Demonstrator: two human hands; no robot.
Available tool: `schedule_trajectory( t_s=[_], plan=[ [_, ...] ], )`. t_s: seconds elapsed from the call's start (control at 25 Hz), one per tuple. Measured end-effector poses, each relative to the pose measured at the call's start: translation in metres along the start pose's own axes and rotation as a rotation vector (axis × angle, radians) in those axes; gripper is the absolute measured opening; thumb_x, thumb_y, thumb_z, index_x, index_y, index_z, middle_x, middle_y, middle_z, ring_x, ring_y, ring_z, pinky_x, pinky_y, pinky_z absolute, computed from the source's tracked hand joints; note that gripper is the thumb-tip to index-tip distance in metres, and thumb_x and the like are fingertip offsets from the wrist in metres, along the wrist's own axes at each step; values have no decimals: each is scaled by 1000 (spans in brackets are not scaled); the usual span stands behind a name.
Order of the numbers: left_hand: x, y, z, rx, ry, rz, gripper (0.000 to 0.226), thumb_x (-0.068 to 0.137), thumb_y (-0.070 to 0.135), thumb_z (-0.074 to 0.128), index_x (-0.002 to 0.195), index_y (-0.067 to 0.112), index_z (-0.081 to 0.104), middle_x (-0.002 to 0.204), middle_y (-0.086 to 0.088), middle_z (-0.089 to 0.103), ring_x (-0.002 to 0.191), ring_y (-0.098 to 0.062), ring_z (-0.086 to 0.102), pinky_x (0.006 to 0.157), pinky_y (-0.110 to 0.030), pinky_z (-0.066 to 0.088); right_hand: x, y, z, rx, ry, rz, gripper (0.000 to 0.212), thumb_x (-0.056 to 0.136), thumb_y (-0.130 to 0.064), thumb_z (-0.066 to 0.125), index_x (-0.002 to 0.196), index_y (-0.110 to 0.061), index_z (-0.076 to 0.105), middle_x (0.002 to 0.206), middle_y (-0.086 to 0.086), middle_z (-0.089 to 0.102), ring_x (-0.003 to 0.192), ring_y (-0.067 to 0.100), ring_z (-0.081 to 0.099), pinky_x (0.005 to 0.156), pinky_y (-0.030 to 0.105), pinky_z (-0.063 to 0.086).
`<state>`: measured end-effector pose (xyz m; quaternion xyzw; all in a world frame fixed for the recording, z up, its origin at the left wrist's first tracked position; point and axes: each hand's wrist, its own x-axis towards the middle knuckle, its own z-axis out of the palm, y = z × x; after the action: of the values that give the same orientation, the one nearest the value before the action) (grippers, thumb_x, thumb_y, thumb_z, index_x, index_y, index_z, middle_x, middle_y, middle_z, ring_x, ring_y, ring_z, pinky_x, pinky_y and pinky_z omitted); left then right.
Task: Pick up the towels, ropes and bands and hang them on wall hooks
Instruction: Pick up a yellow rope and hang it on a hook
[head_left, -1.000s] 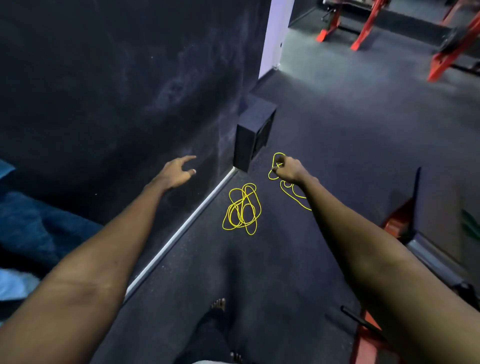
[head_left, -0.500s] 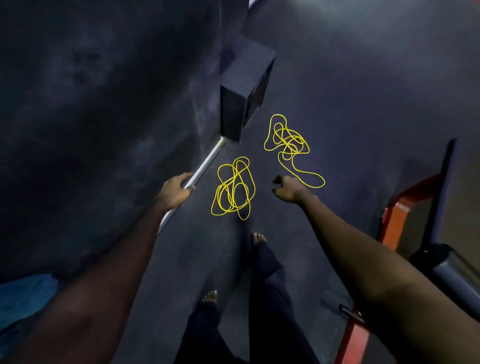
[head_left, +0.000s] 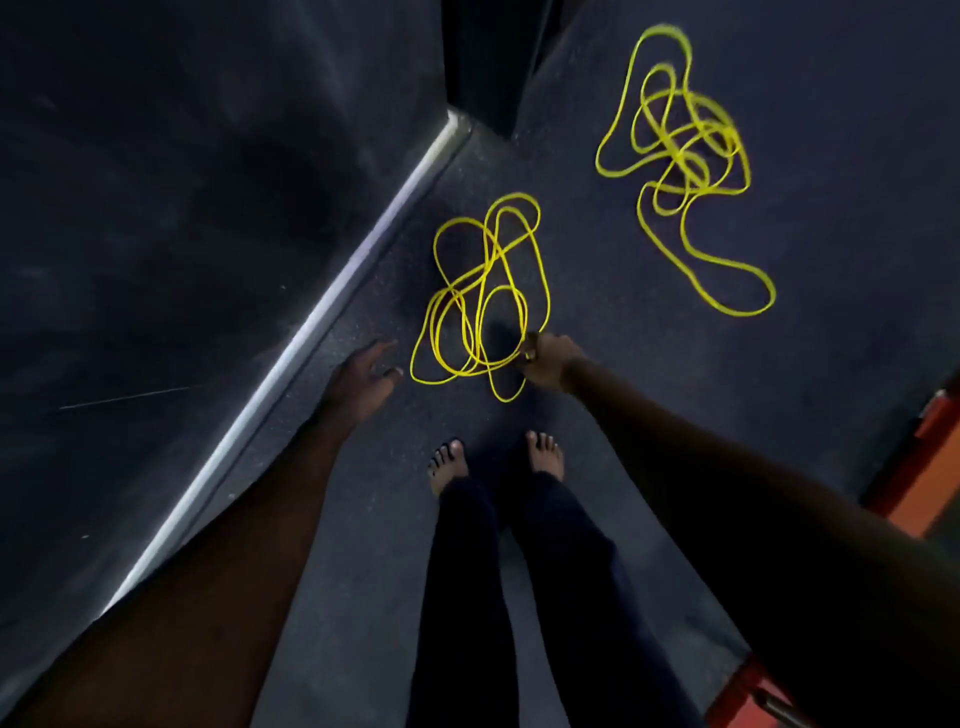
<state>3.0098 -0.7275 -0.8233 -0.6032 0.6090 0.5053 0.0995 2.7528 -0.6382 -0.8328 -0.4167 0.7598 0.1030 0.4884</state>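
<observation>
The right hand (head_left: 548, 361) has been brought down from beside the near rope (head_left: 483, 296) onto its lower right edge, where strands are now pinched in curled fingers. The left hand (head_left: 363, 376) has been moved off the metal strip (head_left: 332, 306) at the foot of the wall (head_left: 182, 208). It is held over the floor (head_left: 831, 389) just left of the tangle, fingers spread and holding nothing.

The near rope is laid on the floor in overlapping yellow loops, its long axis running away from the feet (head_left: 449, 465), roughly along the strip. A second rope (head_left: 680, 156) is seen well apart, farther off to the right. Its knot is stretched the same way, with one loose loop trailed back to the right.

The ends of both ropes cannot be made out. A dark box (head_left: 488, 62) against the wall is cut off by the top edge, and an orange frame (head_left: 930, 483) by the right edge.
</observation>
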Motion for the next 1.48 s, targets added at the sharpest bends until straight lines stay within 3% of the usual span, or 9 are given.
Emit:
schedule_trajectory(
  t_s=[0.16, 0.2, 0.32, 0.4, 0.52, 0.76, 0.96, 1.08, 1.48],
  plan=[
    [93, -64, 56, -2, 19, -27, 47, 90, 5, 62, 136, 14, 55, 131, -13, 61, 118, -27, 58, 78, -19, 38, 134, -7, 78, -13, -24, -26, 13, 91, -21, 57, 83, -11, 58, 113, 22, 67, 109, 36, 63, 73, 31, 45],
    [109, -81, 69, -11, 23, -36, 47, 90, 6, 62, 136, 14, 55, 131, -15, 61, 118, -28, 58, 78, -19, 39, 162, -8, 97, 6, -21, -20, 12, 92, -22, 59, 91, -11, 60, 118, 21, 65, 113, 35, 61, 76, 31, 45],
    [141, -133, 101, 5, 34, -35, 46, 89, 9, 65, 134, 17, 57, 127, -15, 63, 116, -28, 60, 82, -23, 42, 229, -6, 150, 44, 14, 5, 49, 89, -34, 64, 125, -2, 54, 132, 24, 55, 126, 40, 51, 96, 38, 44],
    [152, -158, 114, -11, 34, -32, 46, 89, 9, 65, 133, 17, 58, 126, -8, 64, 113, -22, 60, 83, -19, 40, 255, -2, 172, 42, 36, 9, 48, 86, -41, 65, 115, -3, 59, 126, 26, 57, 124, 41, 50, 97, 39, 44],
    [152, -171, 121, -68, 18, -55, 45, 90, 7, 63, 134, 16, 56, 115, 0, 61, 102, -12, 57, 78, -14, 37, 256, -5, 180, 176, 66, -11, 19, 87, -32, 64, 88, -13, 63, 105, 21, 65, 107, 35, 62, 80, 35, 47],
    [126, -145, 107, -135, 22, -60, 49, 87, 10, 65, 135, 17, 55, 124, 0, 61, 113, -12, 56, 91, -20, 40, 196, -12, 150, 390, 56, -54, 18, 81, -24, 53, 88, -12, 65, 86, 13, 75, 84, 32, 72, 78, 48, 58],
    [91, -74, 87, -93, 74, -1, 59, 80, 5, 63, 137, 15, 49, 134, -14, 57, 115, -29, 60, 95, -36, 48, 111, -27, 91, 292, 31, -164, 19, 91, -31, 60, 101, -18, 70, 90, 10, 74, 86, 27, 71, 78, 40, 56],
    [78, -38, 72, -27, 155, 43, 65, 78, -1, 56, 140, 14, 46, 131, -22, 52, 113, -36, 57, 96, -43, 47, 62, -38, 58, 324, 48, -171, 23, 92, -34, 62, 94, -14, 71, 82, 8, 68, 75, 16, 60, 67, 31, 46],
    [-19, 52, 18, -2, 170, 27, 44, 82, -2, 55, 125, 9, 61, 121, -25, 58, 105, -39, 60, 90, -36, 46, -133, -7, -100, 749, 411, -185, 32, 90, -41, 58, 64, -23, 61, 51, -14, 45, 49, 4, 39, 52, 23, 31]
  ],
)
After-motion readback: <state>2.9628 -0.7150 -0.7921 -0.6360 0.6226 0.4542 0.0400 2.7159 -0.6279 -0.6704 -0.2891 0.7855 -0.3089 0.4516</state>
